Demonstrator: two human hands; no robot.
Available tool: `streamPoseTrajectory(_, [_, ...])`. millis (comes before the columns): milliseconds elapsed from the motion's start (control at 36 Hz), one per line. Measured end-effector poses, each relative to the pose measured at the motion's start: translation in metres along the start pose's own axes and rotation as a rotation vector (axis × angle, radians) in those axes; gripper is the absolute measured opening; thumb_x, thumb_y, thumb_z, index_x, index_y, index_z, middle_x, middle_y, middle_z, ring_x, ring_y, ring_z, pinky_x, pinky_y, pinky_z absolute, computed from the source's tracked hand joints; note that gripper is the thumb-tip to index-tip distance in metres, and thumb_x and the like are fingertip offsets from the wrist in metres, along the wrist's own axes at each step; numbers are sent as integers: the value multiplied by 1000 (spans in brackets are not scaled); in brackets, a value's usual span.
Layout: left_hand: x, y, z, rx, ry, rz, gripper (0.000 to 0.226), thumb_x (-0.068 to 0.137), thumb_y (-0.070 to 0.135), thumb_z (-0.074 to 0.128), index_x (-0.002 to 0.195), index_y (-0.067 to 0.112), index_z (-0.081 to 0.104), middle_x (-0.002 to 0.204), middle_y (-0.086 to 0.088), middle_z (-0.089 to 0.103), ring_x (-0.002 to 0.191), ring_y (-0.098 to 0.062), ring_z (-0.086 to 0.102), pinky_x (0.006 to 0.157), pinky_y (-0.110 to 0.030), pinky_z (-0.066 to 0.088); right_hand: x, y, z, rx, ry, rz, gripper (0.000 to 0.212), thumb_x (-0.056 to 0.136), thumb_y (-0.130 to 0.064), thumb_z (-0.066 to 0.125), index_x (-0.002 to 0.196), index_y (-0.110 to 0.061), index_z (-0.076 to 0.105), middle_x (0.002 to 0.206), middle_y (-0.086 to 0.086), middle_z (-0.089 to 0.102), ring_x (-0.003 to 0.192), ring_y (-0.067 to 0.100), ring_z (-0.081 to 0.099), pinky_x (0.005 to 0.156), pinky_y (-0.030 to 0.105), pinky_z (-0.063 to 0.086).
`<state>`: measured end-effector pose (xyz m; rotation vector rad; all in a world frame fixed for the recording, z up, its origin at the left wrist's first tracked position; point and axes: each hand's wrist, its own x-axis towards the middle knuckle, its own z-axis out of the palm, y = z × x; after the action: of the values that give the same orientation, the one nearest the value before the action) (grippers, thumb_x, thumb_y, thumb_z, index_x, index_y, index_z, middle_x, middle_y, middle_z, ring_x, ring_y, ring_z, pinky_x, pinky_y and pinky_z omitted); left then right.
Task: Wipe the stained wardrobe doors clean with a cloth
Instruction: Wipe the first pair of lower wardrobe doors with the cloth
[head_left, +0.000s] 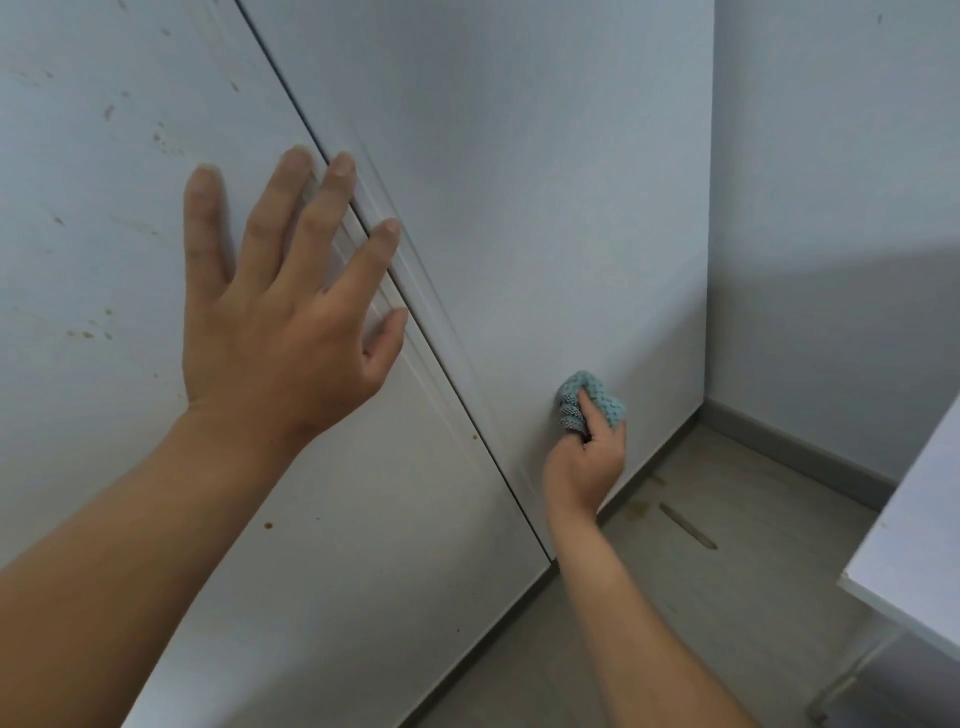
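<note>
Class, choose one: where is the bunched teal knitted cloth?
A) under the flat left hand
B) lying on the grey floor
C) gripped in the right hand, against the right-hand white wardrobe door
C: the right hand grips the bunched teal knitted cloth low against the right-hand white wardrobe door.

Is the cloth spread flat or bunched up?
Bunched up: the cloth is a wad gripped by the right hand, pressed against the right door.
</note>
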<state>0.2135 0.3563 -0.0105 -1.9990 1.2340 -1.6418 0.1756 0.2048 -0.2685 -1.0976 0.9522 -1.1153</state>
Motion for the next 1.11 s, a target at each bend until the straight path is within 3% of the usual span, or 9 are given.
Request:
streamPoseTrajectory(139, [0, 0, 1, 0, 21, -1, 48, 102, 45, 54, 140, 17, 62, 161, -16, 43, 153, -37, 34, 122, -70, 17, -63, 4, 4, -13, -53, -6, 66, 72, 16, 44, 125, -14, 70, 121, 9, 54, 119, 35, 56, 108, 18, 33])
streamPoseTrajectory(278, [-1, 0, 2, -11, 33, 1, 50, 101, 46, 55, 141, 17, 62, 162, -16, 43, 153, -37, 33, 122, -68, 15, -88, 21, -19, -3, -201, -123, 67, 66, 3, 44, 120, -28, 69, 106, -11, 58, 101, 26, 64, 101, 31, 49])
streamPoseTrajectory(361, [-1, 1, 1, -12, 33, 7, 50, 101, 46, 55, 141, 17, 62, 161, -16, 43, 153, -37, 34, 122, -70, 17, -43, 2, -24, 158, -58, -83, 62, 66, 2, 43, 117, -22, 69, 108, 0, 66, 105, 20, 66, 99, 19, 49])
streamPoseTrajectory(444, [-1, 0, 2, -6, 24, 10, 49, 101, 45, 55, 141, 17, 63, 162, -16, 43, 153, -37, 34, 121, -71, 18, 31, -35, -9, 249, 132, -67, 46, 84, 3, 49, 125, -10, 67, 123, 7, 63, 119, 18, 60, 109, 23, 44])
streamPoseTrajectory(611, [-2, -1, 2, -17, 8, 3, 49, 102, 45, 54, 142, 18, 62, 163, -16, 41, 155, -36, 31, 121, -72, 19, 117, -78, 14, 49, 101, -64, 49, 92, 3, 45, 131, -17, 66, 124, 0, 51, 126, 22, 52, 114, 30, 38])
streamPoseTrajectory(750, [-1, -1, 1, -8, -3, 2, 49, 102, 45, 53, 142, 17, 61, 163, -16, 41, 155, -36, 30, 122, -71, 17, 56, -55, 21, 16, 79, -146, 47, 94, 7, 48, 133, -14, 64, 117, 1, 47, 123, 32, 50, 105, 20, 31])
streamPoseTrajectory(945, [0, 0, 0, -8, -5, 0, 49, 102, 45, 53, 142, 18, 61, 163, -16, 41, 154, -37, 33, 122, -71, 17, 19, -39, 7, -7, -36, -176, 51, 91, 7, 48, 131, -19, 66, 119, -2, 49, 121, 27, 51, 105, 22, 33])
streamPoseTrajectory(1028, [-1, 1, 0, -9, -5, 0, 49, 102, 45, 53, 141, 18, 62, 163, -16, 42, 154, -36, 32, 122, -71, 17, -4, -49, 14, -26, -5, -146, 53, 86, 1, 47, 131, -18, 66, 118, 9, 54, 114, 35, 54, 102, 31, 40])
streamPoseTrajectory(1111, [0, 1, -1, -12, -8, -9, 49, 102, 45, 54, 142, 18, 62, 163, -16, 42, 155, -36, 32, 122, -71, 17, -62, -43, 20, 19, -53, -215, 64, 73, 1, 45, 130, -21, 67, 113, -2, 50, 110, 28, 52, 102, 28, 38])
